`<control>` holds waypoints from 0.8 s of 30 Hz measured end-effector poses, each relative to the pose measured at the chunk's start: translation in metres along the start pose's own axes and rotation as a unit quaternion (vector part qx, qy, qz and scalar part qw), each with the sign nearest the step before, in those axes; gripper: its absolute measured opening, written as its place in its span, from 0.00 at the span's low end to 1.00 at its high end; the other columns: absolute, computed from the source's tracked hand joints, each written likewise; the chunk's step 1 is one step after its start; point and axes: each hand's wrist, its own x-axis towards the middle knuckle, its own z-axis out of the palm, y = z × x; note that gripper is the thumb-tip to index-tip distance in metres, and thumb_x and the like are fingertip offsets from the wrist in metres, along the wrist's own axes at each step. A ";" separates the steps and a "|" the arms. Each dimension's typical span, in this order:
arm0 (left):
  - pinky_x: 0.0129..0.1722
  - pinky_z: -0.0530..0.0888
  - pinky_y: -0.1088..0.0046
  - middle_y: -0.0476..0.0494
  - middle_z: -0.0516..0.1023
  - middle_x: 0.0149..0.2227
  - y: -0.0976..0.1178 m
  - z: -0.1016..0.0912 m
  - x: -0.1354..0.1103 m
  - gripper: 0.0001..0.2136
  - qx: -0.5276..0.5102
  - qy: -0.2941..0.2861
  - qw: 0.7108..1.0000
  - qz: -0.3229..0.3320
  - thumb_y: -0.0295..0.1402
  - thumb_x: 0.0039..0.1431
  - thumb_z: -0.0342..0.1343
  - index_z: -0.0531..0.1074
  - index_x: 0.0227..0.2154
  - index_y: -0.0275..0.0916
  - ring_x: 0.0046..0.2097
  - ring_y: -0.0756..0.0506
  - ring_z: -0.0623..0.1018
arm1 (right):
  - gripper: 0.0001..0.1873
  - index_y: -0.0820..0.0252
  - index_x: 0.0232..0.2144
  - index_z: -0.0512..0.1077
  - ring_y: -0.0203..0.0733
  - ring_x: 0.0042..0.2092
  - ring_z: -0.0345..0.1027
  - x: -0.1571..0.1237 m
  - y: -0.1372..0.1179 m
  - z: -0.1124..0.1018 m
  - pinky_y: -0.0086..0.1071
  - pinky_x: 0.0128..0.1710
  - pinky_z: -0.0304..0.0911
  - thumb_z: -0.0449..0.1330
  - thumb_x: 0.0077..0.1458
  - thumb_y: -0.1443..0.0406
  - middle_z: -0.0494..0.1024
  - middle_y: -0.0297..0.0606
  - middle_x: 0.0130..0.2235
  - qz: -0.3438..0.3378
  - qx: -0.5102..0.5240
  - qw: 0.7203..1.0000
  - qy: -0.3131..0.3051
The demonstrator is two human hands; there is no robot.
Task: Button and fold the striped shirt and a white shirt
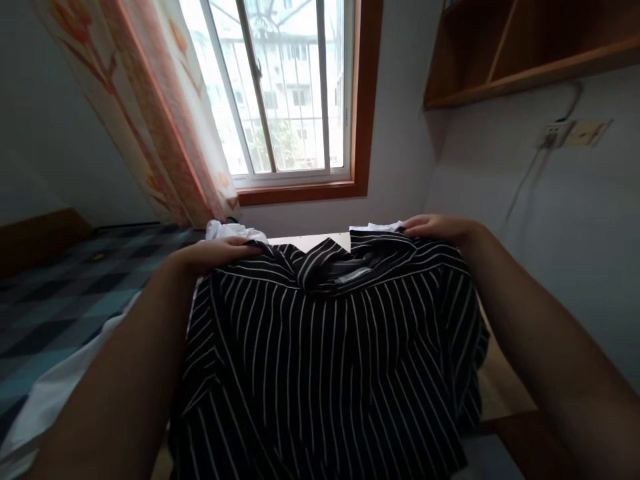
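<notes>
At the ends of outstretched forearms (540, 313), the left hand (220, 253) and right hand (434, 227), nearly closed, each pinch a shoulder of a black, white-striped, collared fabric shirt (330, 360) spread between them before a brown-framed glass window (293, 100).

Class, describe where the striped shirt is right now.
In the head view, the striped shirt fills the lower middle, below the window; the left hand grips it near one shoulder and the right hand near the other.
</notes>
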 end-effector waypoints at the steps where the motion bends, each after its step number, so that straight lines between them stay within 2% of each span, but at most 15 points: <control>1: 0.43 0.73 0.77 0.49 0.83 0.42 -0.001 0.010 0.010 0.16 0.019 -0.044 0.999 0.014 0.38 0.63 0.50 0.77 0.46 0.38 0.42 0.48 0.78 | 0.18 0.58 0.42 0.79 0.43 0.40 0.75 0.013 0.005 0.005 0.32 0.39 0.71 0.64 0.52 0.54 0.82 0.41 0.40 0.013 -0.016 1.000 0.009; 3: 0.47 0.71 0.75 0.44 0.82 0.46 -0.001 0.037 0.029 0.16 0.150 -0.013 0.989 -0.010 0.37 0.62 0.50 0.77 0.46 0.37 0.47 0.45 0.78 | 0.16 0.61 0.39 0.79 0.45 0.41 0.75 0.043 0.022 0.018 0.32 0.39 0.70 0.60 0.56 0.55 0.82 0.44 0.41 0.048 -0.087 0.993 0.060; 4: 0.48 0.71 0.71 0.39 0.81 0.47 -0.002 0.053 0.035 0.16 0.177 0.000 0.984 -0.032 0.35 0.60 0.52 0.78 0.46 0.35 0.49 0.41 0.78 | 0.15 0.62 0.37 0.79 0.45 0.41 0.75 0.057 0.032 0.026 0.32 0.40 0.69 0.59 0.57 0.57 0.82 0.45 0.41 0.070 -0.147 0.981 0.104; 6: 0.47 0.72 0.64 0.32 0.79 0.49 0.000 0.086 0.041 0.16 0.244 0.042 0.967 -0.057 0.31 0.56 0.53 0.77 0.46 0.34 0.50 0.35 0.77 | 0.14 0.65 0.35 0.79 0.48 0.44 0.74 0.079 0.052 0.043 0.33 0.43 0.67 0.58 0.58 0.60 0.81 0.49 0.41 0.107 -0.271 0.939 0.181; 8: 0.49 0.71 0.62 0.32 0.77 0.51 0.004 0.114 0.040 0.18 0.291 0.086 0.953 -0.015 0.27 0.55 0.52 0.76 0.48 0.36 0.53 0.35 0.75 | 0.14 0.63 0.41 0.78 0.48 0.46 0.74 0.092 0.069 0.056 0.33 0.44 0.66 0.58 0.58 0.60 0.81 0.47 0.44 0.100 -0.322 0.913 0.231; 10: 0.52 0.69 0.62 0.34 0.76 0.52 0.011 0.135 0.038 0.20 0.295 0.092 0.950 0.042 0.26 0.54 0.52 0.74 0.50 0.38 0.55 0.37 0.73 | 0.18 0.61 0.48 0.75 0.46 0.47 0.73 0.097 0.079 0.063 0.33 0.45 0.66 0.59 0.56 0.63 0.80 0.45 0.47 0.064 -0.322 0.913 0.240; 11: 0.53 0.68 0.62 0.35 0.75 0.53 0.015 0.142 0.037 0.21 0.287 0.084 0.952 0.061 0.25 0.54 0.52 0.73 0.51 0.39 0.55 0.38 0.72 | 0.21 0.61 0.51 0.73 0.45 0.47 0.73 0.097 0.082 0.065 0.32 0.46 0.66 0.60 0.54 0.65 0.79 0.44 0.49 0.040 -0.313 0.922 0.223; 14: 0.51 0.70 0.64 0.37 0.74 0.54 0.023 0.154 0.040 0.23 0.258 0.034 0.963 0.066 0.25 0.53 0.52 0.71 0.53 0.40 0.55 0.39 0.72 | 0.35 0.61 0.57 0.70 0.45 0.51 0.71 0.096 0.085 0.067 0.30 0.50 0.64 0.62 0.44 0.72 0.75 0.44 0.55 -0.019 -0.300 0.947 0.111; 16: 0.48 0.71 0.64 0.37 0.76 0.53 0.024 0.157 0.043 0.22 0.242 0.013 0.968 0.060 0.25 0.53 0.51 0.72 0.52 0.40 0.53 0.39 0.74 | 0.41 0.60 0.60 0.68 0.49 0.55 0.69 0.094 0.084 0.071 0.33 0.54 0.63 0.64 0.39 0.72 0.73 0.44 0.57 -0.033 -0.322 0.944 0.060; 17: 0.47 0.71 0.64 0.37 0.76 0.51 0.023 0.159 0.044 0.21 0.235 0.014 0.970 0.065 0.26 0.54 0.51 0.72 0.52 0.41 0.52 0.39 0.75 | 0.42 0.59 0.60 0.68 0.52 0.56 0.67 0.094 0.084 0.074 0.36 0.55 0.62 0.65 0.38 0.71 0.73 0.45 0.58 -0.039 -0.340 0.938 0.057; 19: 0.47 0.71 0.64 0.39 0.78 0.49 0.020 0.160 0.046 0.17 0.233 0.033 0.968 0.083 0.30 0.57 0.50 0.75 0.48 0.42 0.51 0.38 0.75 | 0.39 0.58 0.57 0.71 0.54 0.58 0.64 0.094 0.084 0.081 0.39 0.58 0.60 0.66 0.38 0.70 0.72 0.45 0.57 -0.066 -0.373 0.922 0.075; 21: 0.48 0.70 0.63 0.40 0.80 0.46 0.016 0.161 0.046 0.14 0.244 0.056 0.963 0.103 0.34 0.61 0.48 0.78 0.42 0.44 0.50 0.38 0.76 | 0.29 0.58 0.50 0.76 0.52 0.57 0.65 0.095 0.086 0.087 0.39 0.58 0.59 0.64 0.41 0.71 0.73 0.45 0.56 -0.114 -0.376 0.915 0.087; 24: 0.49 0.69 0.63 0.39 0.81 0.45 0.012 0.160 0.048 0.16 0.236 0.080 0.960 0.124 0.35 0.64 0.45 0.79 0.38 0.42 0.49 0.39 0.76 | 0.15 0.60 0.38 0.79 0.47 0.51 0.70 0.099 0.088 0.088 0.35 0.53 0.62 0.60 0.46 0.72 0.77 0.44 0.49 -0.168 -0.318 0.927 0.104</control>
